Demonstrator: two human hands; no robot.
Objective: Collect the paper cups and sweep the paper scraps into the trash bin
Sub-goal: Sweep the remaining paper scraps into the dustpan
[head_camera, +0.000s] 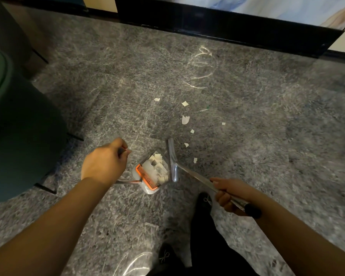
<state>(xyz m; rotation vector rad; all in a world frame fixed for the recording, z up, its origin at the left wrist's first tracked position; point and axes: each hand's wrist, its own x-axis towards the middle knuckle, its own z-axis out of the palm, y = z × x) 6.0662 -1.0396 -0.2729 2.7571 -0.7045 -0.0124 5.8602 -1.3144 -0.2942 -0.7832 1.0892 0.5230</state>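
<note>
White torn paper scraps (157, 169) lie heaped inside a pale grey plastic dustpan (147, 189) with an orange comb-toothed edge (146, 178), which rests on the speckled grey stone floor (267, 136) in front of the person's feet. More loose white paper scraps (185, 119) are scattered on the floor beyond the pan, trailing away from its mouth toward the far wall. Just to the right of the dustpan, nearly touching its side, sits the narrow silvery head of a metal-handled broom (172, 160), its shaft slanting back and to the right. The right hand (230, 195) has its fingers curled around that shaft near the black grip at its end. The left hand (105, 164) is closed around the top of the dustpan's upright metal handle (126, 181), which runs down beneath the wrist to the pan. The two hands are well apart, one on either side of the pan. Black shoes (204, 200) and dark trousers show below. A large dark green trash bin (18, 136) stands at the left edge, near the left arm. A black skirting strip (227, 26) runs along the far wall
</note>
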